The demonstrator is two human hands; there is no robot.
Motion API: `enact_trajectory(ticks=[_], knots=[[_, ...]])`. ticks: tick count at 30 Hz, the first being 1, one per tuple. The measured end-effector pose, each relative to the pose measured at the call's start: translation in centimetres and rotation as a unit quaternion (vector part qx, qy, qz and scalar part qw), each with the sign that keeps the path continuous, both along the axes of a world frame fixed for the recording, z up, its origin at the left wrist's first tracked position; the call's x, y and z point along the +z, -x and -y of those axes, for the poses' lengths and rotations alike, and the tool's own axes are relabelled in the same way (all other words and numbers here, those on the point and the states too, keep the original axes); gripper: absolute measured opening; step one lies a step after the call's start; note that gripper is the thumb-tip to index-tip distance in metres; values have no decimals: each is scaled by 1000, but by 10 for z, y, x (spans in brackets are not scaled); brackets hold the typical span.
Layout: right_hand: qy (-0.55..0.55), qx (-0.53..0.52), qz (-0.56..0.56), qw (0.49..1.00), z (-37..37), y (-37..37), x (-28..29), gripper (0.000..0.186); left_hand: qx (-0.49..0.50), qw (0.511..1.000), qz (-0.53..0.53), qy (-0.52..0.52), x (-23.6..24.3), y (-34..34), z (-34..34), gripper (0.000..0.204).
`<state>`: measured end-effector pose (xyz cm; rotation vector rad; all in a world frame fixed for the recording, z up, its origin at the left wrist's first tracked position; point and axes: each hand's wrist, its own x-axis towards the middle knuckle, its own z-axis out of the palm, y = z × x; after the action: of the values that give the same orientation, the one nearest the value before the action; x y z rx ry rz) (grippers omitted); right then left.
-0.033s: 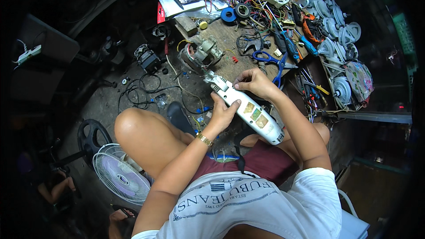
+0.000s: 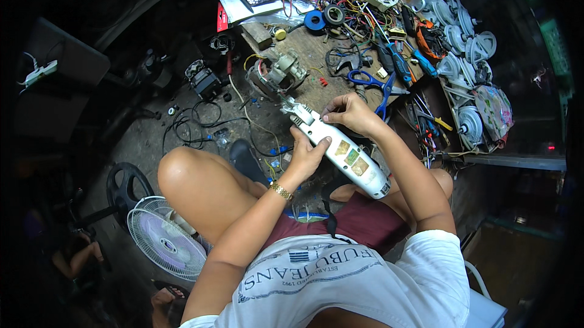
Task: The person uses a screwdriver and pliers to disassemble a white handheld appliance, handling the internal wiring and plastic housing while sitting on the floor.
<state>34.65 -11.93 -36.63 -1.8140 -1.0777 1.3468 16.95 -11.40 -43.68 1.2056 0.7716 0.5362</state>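
A long white plastic housing [image 2: 356, 165] with worn gold and green stickers and dark screw holes lies slantwise over my lap. My left hand [image 2: 307, 153] is wrapped round its middle, thumb on top. My right hand [image 2: 351, 114] pinches thumb and fingers together at the housing's upper right edge; whatever is between the fingertips is too small to make out. Just past the housing's far tip, an exposed fan motor [image 2: 280, 72] with a copper-red winding sits at the wooden bench's edge.
On the wooden bench [image 2: 307, 51] lie blue-handled scissors [image 2: 371, 82], blue tape [image 2: 314, 21], screwdrivers and tangled wires. White plastic fan parts [image 2: 468, 75] crowd the right side. A fan with a round grille [image 2: 165, 244] lies at lower left. Cords [image 2: 198, 122] trail over the floor. Another person's foot [image 2: 163, 297] shows below.
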Motion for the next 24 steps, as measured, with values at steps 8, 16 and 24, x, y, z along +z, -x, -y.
enact_trajectory(ticks=[8, 16, 24], knots=[[48, 77, 70, 993, -19, -6, 14, 22, -9, 999, 14, 51, 2, 0, -2, 69], [24, 125, 85, 988, -28, -14, -6, 29, 21, 1000, -7, -8, -13, -3, 1, 58], [25, 209, 104, 972, -36, -19, -17, 38, 2, 999, -16, 33, 2, -1, 0, 65]])
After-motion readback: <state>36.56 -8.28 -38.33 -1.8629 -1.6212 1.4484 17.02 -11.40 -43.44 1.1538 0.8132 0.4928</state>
